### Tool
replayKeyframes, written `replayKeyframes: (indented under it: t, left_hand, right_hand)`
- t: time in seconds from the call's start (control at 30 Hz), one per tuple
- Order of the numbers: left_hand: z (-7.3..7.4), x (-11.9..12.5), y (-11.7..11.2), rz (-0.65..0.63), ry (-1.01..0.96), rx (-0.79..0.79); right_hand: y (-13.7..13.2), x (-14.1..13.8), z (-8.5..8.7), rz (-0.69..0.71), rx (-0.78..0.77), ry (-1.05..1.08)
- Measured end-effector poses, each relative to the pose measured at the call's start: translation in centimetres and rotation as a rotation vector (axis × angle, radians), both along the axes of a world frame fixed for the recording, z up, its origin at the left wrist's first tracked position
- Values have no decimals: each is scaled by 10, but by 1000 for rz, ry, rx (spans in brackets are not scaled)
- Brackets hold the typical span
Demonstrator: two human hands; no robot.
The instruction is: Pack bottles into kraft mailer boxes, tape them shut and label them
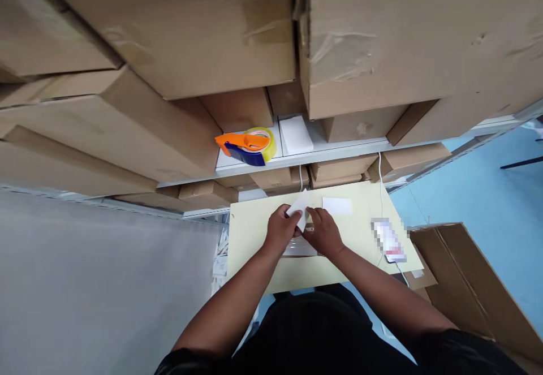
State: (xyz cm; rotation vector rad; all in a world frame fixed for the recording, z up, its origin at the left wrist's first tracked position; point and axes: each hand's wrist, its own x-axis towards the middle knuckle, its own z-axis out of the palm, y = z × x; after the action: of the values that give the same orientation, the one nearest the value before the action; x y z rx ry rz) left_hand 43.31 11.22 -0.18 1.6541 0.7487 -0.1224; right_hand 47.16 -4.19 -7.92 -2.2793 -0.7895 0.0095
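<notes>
Above the pale yellow board [254, 239], my left hand [280, 227] is closed on a small white card [300, 208], its thumb across the face. My right hand [324, 232] has its fingers curled at the card's right edge, pinching it. Beneath both hands lies a clear plastic bag or wrap [300, 246] with a brownish edge; my hands cover part of it. Another white card [337, 205] lies flat on the board, just beyond my right hand.
A shelf [254, 167] ahead holds an orange and blue tape dispenser [248, 146], a white card stack [297, 134] and cardboard boxes [212, 30]. A blurred-out phone-like item [389, 240] with a white cable lies on the right. An open carton [470, 284] stands at right.
</notes>
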Motion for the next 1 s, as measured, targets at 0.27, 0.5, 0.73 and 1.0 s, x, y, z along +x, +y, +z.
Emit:
replayKeyframes:
  t: [0.27,0.5,0.73,1.0]
  left_hand:
    - [22,-83,31,-46,-412,-16]
    - [29,-121,66,-208,-390,-333]
    - [49,-135,54,-147,-462,-357]
    - [46,-131,32,-66,-495,-438]
  right_hand:
    - [20,-60,69,-460,648,803]
    - [22,-120,120,-457,866,1001]
    - [26,-133,135,-374,904,979]
    - [29,-137,146,-322,954,1031]
